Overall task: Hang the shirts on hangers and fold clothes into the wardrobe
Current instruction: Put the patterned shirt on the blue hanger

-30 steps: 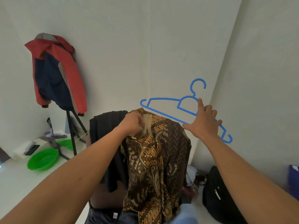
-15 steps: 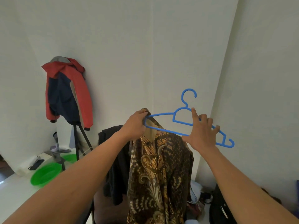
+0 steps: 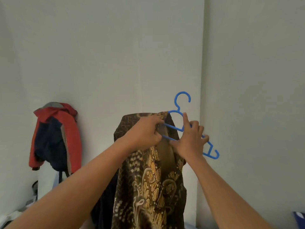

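Batik shirt (image 3: 148, 179): soft, limp, light; held up before the wall. Blue hanger (image 3: 182, 92): stiff plastic, one arm inside the collar. Your left hand (image 3: 145, 133) pinches the collar, the best place to hold it; your right hand (image 3: 189, 142) grips the hanger.

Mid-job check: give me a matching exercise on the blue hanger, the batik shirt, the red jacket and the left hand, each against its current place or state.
Things:
1. blue hanger
2. brown batik shirt
3. red and navy jacket
4. left hand

Places or states:
A. hangs at the left, by the wall
B. grips the shirt's top edge
C. held by the right hand, one end hidden inside the shirt
D. drapes down between the two forearms

Pairs: 1-C, 2-D, 3-A, 4-B
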`<state>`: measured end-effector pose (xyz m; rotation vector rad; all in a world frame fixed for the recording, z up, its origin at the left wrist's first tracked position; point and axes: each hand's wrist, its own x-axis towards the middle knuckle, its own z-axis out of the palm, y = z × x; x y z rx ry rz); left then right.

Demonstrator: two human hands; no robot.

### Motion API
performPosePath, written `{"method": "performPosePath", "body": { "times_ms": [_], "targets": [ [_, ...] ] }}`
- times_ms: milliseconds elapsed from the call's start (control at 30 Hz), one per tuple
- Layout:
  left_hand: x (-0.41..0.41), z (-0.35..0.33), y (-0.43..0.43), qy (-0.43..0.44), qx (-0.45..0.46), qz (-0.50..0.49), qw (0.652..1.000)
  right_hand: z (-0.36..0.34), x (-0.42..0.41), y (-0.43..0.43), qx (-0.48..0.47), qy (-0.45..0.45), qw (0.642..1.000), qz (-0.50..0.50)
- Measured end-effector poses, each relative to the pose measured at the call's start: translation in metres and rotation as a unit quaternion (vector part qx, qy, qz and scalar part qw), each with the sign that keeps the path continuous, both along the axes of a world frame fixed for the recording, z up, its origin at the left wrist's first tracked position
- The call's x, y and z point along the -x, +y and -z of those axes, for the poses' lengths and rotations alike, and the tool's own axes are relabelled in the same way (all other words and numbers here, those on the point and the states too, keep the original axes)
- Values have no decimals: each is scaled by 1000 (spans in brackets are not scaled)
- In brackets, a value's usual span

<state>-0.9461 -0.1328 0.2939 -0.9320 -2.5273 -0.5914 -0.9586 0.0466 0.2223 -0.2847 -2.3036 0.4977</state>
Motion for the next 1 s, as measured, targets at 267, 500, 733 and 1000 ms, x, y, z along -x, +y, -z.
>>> {"method": "performPosePath", "body": {
  "times_ms": [267,500,733,1000],
  "targets": [
    [0,-85,-30,326,127,-106,931,-99,-22,-11,-20,123,991,-53],
    [-17,-148,-34,412,166,-142,885,-148,-28,-17,-36,198,975,-98],
    [-32,-181,-57,434,90,-165,881,-127,-37,-25,34,378,904,-199],
    [-40,-196,-90,418,16,-174,892,-124,-49,-36,289,202,868,-350]
  ]
}}
